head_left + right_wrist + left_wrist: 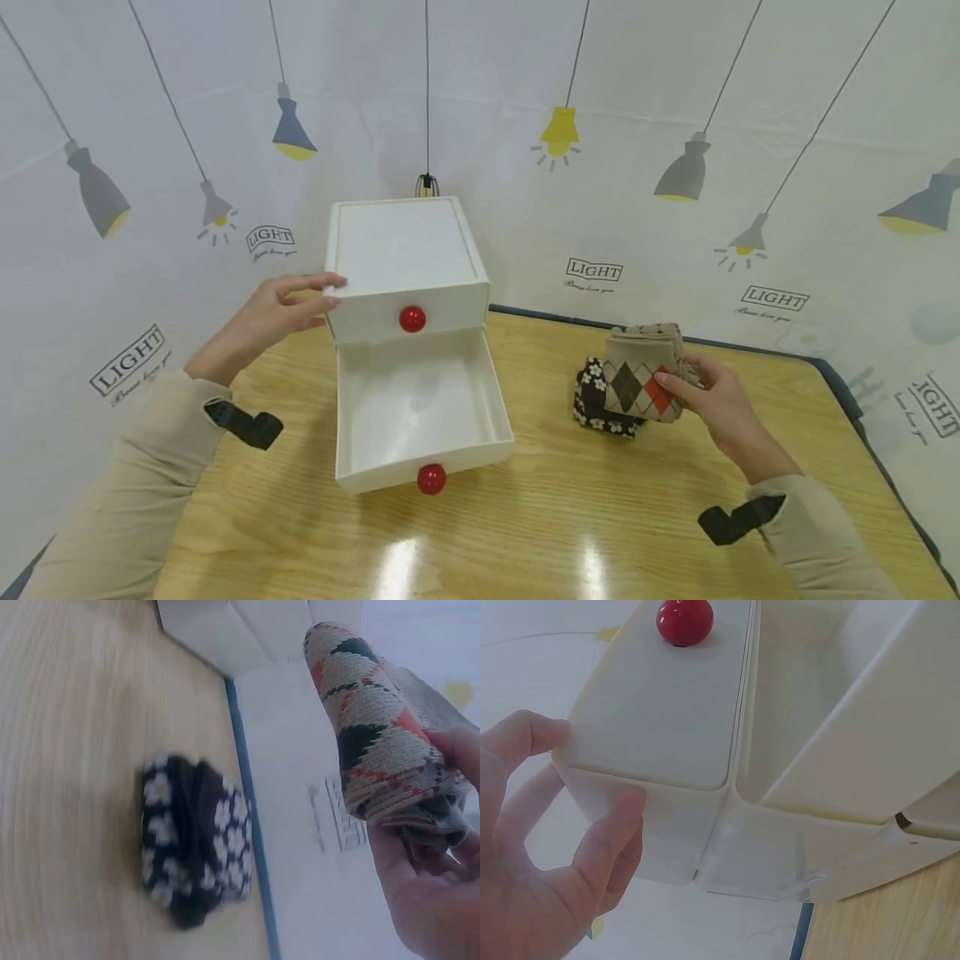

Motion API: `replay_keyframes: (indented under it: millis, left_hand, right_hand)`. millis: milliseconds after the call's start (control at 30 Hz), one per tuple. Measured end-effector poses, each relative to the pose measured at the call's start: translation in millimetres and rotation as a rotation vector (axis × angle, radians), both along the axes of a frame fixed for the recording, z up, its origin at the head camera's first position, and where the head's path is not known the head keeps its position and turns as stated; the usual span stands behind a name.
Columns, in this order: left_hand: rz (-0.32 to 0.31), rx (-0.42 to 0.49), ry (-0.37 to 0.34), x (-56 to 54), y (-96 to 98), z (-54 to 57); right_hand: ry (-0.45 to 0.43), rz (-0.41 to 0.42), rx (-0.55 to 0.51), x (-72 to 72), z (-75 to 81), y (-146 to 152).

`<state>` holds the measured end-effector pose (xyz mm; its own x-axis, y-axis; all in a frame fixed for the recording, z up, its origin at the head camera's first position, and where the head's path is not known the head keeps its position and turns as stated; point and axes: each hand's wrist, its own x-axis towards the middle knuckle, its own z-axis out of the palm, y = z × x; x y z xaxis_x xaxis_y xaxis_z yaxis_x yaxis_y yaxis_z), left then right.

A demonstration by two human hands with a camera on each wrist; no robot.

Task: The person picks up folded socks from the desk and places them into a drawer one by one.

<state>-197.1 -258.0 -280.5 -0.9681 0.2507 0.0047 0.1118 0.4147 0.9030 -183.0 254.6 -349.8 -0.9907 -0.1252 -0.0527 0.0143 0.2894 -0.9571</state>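
Observation:
A white two-drawer box [405, 246] stands on the table, its lower drawer [420, 408] pulled out with a bare floor. My left hand [273, 321] holds the box's upper left front corner, fingers on the top edge and thumb lower; in the left wrist view, its fingers [613, 832] touch the panels beside the red knob [685, 621]. My right hand [727, 408] pinches a folded beige argyle sock bundle [637, 383], raised above the table. Behind and below it lies a folded black sock bundle with white flowers [196, 832], partly hidden in the head view.
The wooden table [555, 517] reaches back to a pale cloth backdrop [510, 225] printed with lamps, with a dark blue edge between them. A red knob [431, 479] sticks out from the lower drawer's front.

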Motion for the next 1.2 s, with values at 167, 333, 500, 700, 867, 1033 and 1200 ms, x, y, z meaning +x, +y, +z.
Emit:
replay_keyframes:
  millis: [167, 333, 500, 700, 867, 1033, 1200]
  left_hand:
    - [-0.005, 0.004, -0.002, -0.1, 0.1, 0.6]
    - [-0.006, 0.005, -0.002, 0.0, -0.7, 0.8]
    - [0.004, 0.005, 0.000, 0.2, -1.9, 1.2]
    - [0.000, -0.008, 0.011, 0.6, -1.8, 0.4]
    - [-0.006, -0.018, 0.021, 0.2, -0.1, 0.5]
    - [-0.011, -0.009, 0.014, 0.0, 0.3, 1.8]
    - [-0.007, 0.000, 0.000, -0.1, -0.1, 1.9]
  right_hand:
    - [-0.002, 0.105, 0.036, 3.5, 17.0, -30]
    - [-0.010, 0.215, 0.058, 5.9, 33.9, -60]
    - [-0.049, 0.317, 0.034, 3.6, 46.4, -93]
    - [-0.100, 0.392, 0.088, 2.9, 59.3, -133]
    - [-0.119, 0.430, 0.092, 1.6, 64.2, -163]
    - [-0.113, 0.445, 0.127, -4.3, 55.4, -190]
    - [-0.039, 0.442, 0.250, -10.2, 39.4, -212]
